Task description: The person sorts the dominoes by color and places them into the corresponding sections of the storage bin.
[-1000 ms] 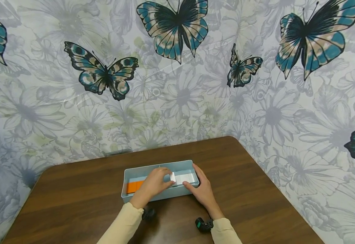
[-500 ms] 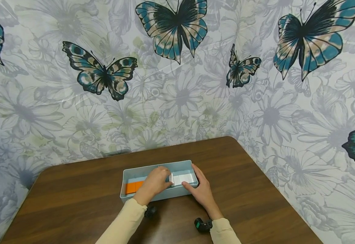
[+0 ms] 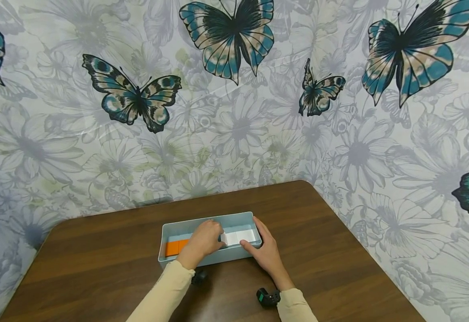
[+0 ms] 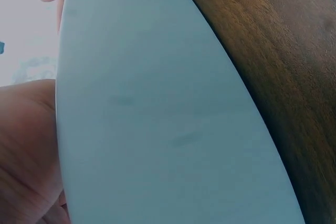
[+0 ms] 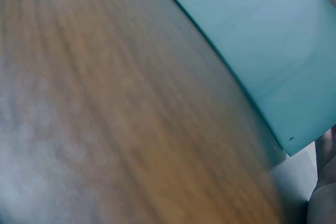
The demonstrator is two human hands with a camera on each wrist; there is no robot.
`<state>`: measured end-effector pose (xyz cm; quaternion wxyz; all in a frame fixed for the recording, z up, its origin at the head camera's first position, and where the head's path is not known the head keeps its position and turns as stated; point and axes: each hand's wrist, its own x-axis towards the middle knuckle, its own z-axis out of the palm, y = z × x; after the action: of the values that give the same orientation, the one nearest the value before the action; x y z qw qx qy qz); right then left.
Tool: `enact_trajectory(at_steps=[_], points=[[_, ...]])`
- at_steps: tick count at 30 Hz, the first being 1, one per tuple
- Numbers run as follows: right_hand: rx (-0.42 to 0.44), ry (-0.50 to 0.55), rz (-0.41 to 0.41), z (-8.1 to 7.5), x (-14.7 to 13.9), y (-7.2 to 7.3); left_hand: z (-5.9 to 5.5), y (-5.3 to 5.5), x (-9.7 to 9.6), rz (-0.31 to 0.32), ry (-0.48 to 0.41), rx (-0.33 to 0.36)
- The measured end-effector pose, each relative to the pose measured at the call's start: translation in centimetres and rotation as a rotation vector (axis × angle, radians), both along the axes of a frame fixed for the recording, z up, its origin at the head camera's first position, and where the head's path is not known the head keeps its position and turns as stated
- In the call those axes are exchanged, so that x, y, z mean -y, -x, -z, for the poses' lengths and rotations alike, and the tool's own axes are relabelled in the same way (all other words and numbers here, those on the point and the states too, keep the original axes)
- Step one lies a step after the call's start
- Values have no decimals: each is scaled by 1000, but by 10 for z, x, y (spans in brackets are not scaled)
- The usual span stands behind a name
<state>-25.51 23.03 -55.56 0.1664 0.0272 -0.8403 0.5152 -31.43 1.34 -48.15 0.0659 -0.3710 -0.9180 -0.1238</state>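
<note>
A light blue rectangular box (image 3: pixel 230 255) sits on the table, seen from above in the head view. My left hand (image 3: pixel 203 241) reaches over its front wall; thumb and forefinger hold the edge of a white flat piece (image 3: pixel 223 239) inside. My palm hides the middle of the box. To the right, more white flat pieces (image 3: pixel 242 236) lie side by side on the box floor. Orange flat pieces (image 3: pixel 175 247) lie at the left end. My right hand (image 3: pixel 267 250) grips the box's right end, thumb at the front rim, fingers along the outer end wall.
The brown wooden table (image 3: pixel 109 250) runs back to a wall covering (image 3: pixel 234 147) printed with butterflies and flowers. Black wrist devices (image 3: pixel 268 297) are worn on both wrists. The box's outer wall (image 4: pixel 152 87) fills much of the left wrist view.
The white piece between my left fingers has gone from standing upright to lower, close against the other white pieces. My left hand has shifted slightly. My right hand keeps its place on the box.
</note>
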Motion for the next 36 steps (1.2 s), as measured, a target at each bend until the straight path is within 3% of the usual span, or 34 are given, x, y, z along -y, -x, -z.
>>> enact_trajectory(at_steps=[16,26,36], points=[[5,20,-12,-1,3,1,-3,0,2,-54,29,-3],[13,24,-9,0,2,0,-4,1,-8,-133,217,-10],[17,9,0,0,2,0,-2,3,-14,-161,299,20]])
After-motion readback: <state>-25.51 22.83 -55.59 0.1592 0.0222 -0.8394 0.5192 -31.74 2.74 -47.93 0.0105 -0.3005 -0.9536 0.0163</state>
